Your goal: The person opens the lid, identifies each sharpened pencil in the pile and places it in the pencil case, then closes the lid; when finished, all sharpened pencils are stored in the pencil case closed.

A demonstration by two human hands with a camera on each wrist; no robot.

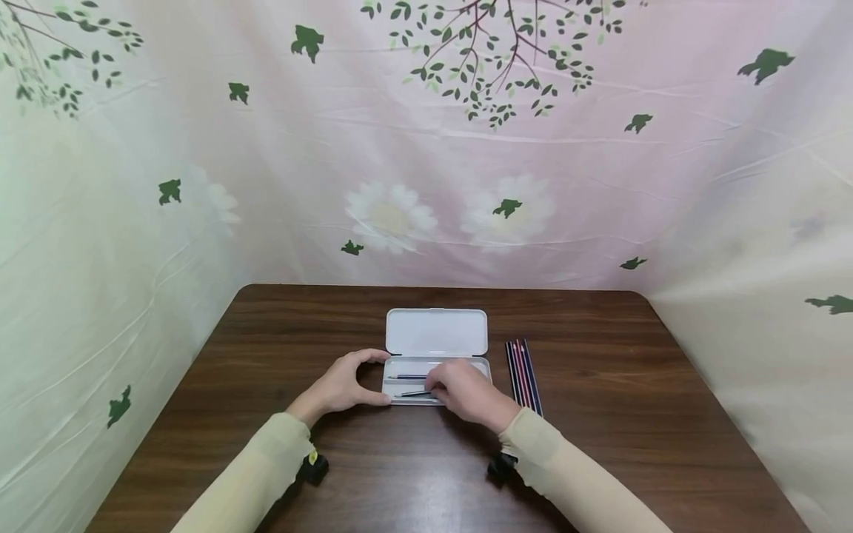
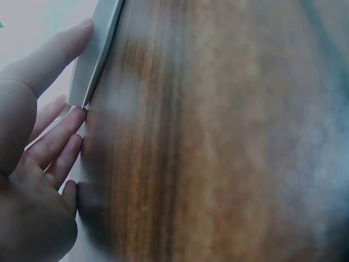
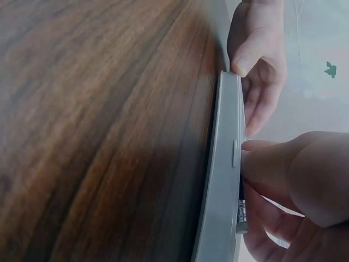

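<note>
A white pencil case (image 1: 436,333) lies with its lid folded back on the table. My left hand (image 1: 341,383) holds its left end, thumb at the front corner and fingers at the back corner; the left wrist view shows the thumb (image 2: 62,54) along the case wall. Over the case's tray, my right hand (image 1: 466,389) pinches a dark pencil (image 1: 416,393) near the front edge. That pencil's metal ferrule and eraser end (image 3: 242,218) show beneath the hand in the right wrist view. Behind it in the tray lies another dark pencil (image 1: 406,377), partly covered by the fingers.
Several dark and red pencils (image 1: 522,370) lie side by side on the brown wooden table (image 1: 600,355), right of the case, their near ends behind the right forearm. A patterned curtain (image 1: 426,163) hangs around the table's back and sides.
</note>
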